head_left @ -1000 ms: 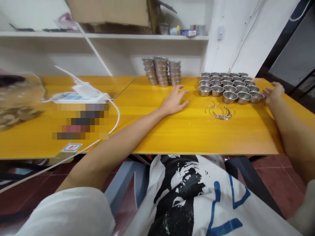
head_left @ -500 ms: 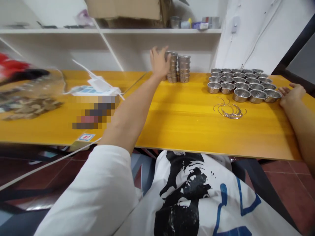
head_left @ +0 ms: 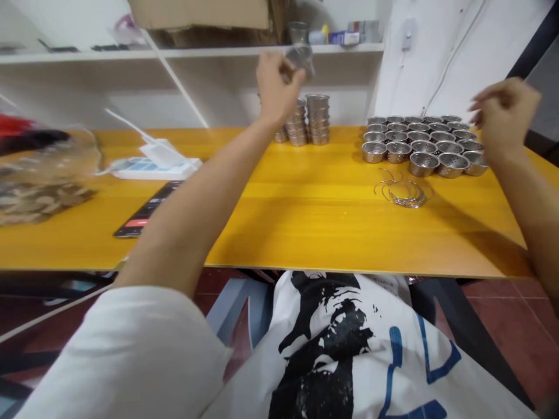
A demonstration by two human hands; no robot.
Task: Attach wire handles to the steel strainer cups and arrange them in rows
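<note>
A perforated metal strainer cup, smeared by motion, is pinched in my left hand, raised in front of the shelf edge. Below that hand, stacks of the same strainer cups stand on the table against the back wall, partly hidden by my wrist. My right hand hovers above the right end of several rows of upright strainer cups. Its fingers are loosely bent and somewhat apart, and nothing shows in them. A small heap of thin curved metal wire pieces lies in front of the rows.
On the left of the yellow table are a white power strip, a phone and a clear bag with brown pieces. A shelf with a cardboard box runs overhead.
My left hand has lifted a strainer cup up off the stacks. My right hand has risen from the table beside the cup rows. The view has shifted slightly.
</note>
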